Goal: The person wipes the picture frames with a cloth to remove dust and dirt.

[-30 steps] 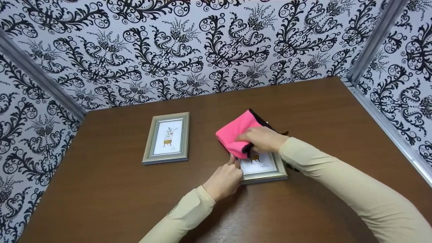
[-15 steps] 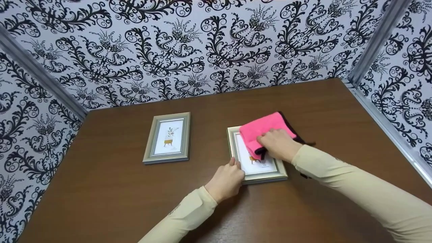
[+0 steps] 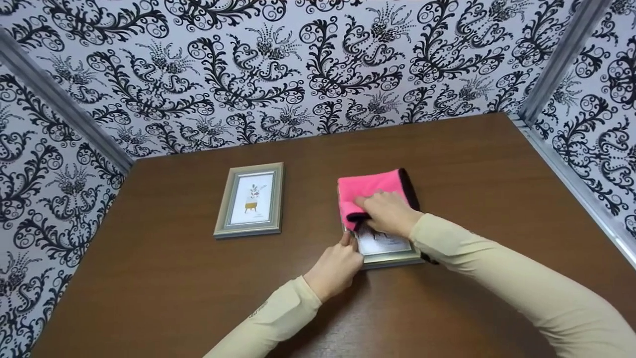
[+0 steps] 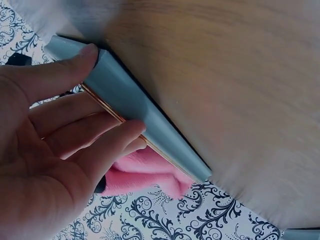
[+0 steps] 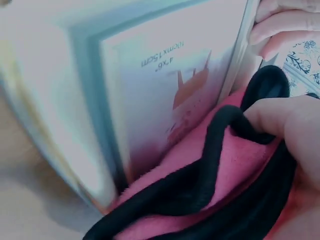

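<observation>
A pink cloth (image 3: 370, 186) with black edging lies folded over the upper part of a picture frame (image 3: 392, 259). My right hand (image 3: 390, 213) grips the cloth and presses it on the glass. In the right wrist view, the thumb holds the black-edged cloth (image 5: 235, 160) beside the printed picture (image 5: 150, 75). My left hand (image 3: 335, 266) holds the frame at its near left corner. The left wrist view shows thumb and fingers spread along two sides of the frame's edge (image 4: 130, 102). The cloth hides the top of the picture.
A second, similar picture frame (image 3: 252, 200) lies face up to the left on the brown table (image 3: 174, 278). Walls with a black-and-white scroll pattern (image 3: 268, 74) enclose the table at the back and both sides.
My right hand and the cloth slid right across the frame, then came back left. The left hand has stayed at the frame's corner.
</observation>
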`<state>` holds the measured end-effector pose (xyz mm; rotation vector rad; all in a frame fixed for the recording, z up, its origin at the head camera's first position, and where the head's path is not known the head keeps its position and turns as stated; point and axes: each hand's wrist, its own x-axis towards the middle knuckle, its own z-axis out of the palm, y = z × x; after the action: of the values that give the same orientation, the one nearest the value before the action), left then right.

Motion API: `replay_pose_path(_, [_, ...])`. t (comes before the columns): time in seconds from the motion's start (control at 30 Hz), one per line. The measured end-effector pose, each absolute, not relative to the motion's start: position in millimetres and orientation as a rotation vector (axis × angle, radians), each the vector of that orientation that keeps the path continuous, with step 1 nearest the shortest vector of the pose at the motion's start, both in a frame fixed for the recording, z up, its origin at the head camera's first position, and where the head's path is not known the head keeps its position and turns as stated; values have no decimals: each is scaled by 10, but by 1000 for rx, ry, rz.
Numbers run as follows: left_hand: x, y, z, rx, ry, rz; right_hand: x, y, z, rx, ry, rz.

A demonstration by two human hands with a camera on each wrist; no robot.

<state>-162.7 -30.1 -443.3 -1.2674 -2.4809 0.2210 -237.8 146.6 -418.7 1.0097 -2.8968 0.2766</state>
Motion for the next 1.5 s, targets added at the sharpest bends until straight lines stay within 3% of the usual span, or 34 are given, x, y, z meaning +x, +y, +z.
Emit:
replay_pose_path(0.5, [-1566, -299, -4447, -1232, -2474, 210, -2330, 1603, -4145, 1428, -2827, 224])
replay_pose_path(1.07, [-1596, -293, -4409, -1279, -2550, 130, -2532, 1487, -4171, 1082, -2966, 329])
replay_pose_path(1.5, [-1603, -289, -4411, -1285, -2529, 102, -2226, 1652, -4138, 741, -2940, 21])
